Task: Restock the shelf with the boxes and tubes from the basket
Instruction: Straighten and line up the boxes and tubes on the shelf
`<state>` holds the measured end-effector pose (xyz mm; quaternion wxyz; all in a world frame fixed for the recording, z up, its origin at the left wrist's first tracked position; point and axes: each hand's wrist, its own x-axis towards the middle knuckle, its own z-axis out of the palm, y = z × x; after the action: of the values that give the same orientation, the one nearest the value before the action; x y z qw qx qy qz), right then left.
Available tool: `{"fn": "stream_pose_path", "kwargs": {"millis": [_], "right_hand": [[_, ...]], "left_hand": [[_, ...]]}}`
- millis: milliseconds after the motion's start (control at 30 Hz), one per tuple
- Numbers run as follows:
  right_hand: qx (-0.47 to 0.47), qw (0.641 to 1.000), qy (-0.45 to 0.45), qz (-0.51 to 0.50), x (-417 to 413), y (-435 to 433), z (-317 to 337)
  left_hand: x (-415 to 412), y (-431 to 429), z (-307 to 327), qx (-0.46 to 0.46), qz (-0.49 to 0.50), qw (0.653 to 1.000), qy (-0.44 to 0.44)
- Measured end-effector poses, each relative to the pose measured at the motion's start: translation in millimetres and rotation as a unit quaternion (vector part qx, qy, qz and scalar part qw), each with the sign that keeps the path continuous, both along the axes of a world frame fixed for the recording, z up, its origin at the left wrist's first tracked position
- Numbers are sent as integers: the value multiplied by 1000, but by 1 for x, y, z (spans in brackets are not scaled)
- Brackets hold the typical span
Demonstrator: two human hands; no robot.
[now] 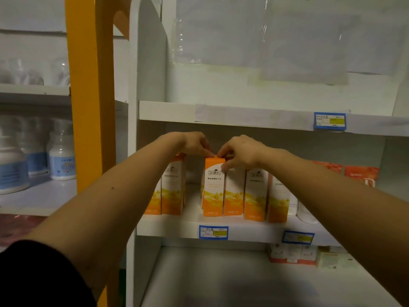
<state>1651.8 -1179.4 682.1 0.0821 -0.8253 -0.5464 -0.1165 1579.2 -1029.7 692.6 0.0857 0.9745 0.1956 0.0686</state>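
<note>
Pinching with the left hand (195, 144), at the centre of the frame, the top left corner of the orange box (213, 187); pinching with the right hand (241, 152) the top right corner, thumb on the front face, fingers curled over the top. Gripped from above by both hands, most likely to keep the tall, narrow box upright and to square it with the printed face outward. Standing on the middle shelf (172, 227) near its front edge, just above a blue price label (213, 232), which seems to mark the place for this product. Touching on its right side a row of matching boxes (255, 193), so as to continue one neat line; separated on its left by a gap from two more matching boxes (172, 187). Hard to say in this dim light whether resting fully on the board or lifted a little. Further right on the same shelf, red packs (360, 173); at lower right, on the shelf below, some small white and red boxes (290, 254). At the left edge of the frame, beyond a yellow post (88, 96), white bottles (60, 158) with blue labels on another rack. No basket anywhere in the view, and no tubes recognisable.
</note>
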Motion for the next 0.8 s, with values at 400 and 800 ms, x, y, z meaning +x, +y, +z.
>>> {"fn": "stream_pose_path", "kwargs": {"millis": [400,800], "right_hand": [[29,999,20,-1,5,1,-4],[23,1000,19,8,2,3,-3]], "left_hand": [[1,1,7,49,32,997,55],[-10,10,8,76,-2,995,72]]}}
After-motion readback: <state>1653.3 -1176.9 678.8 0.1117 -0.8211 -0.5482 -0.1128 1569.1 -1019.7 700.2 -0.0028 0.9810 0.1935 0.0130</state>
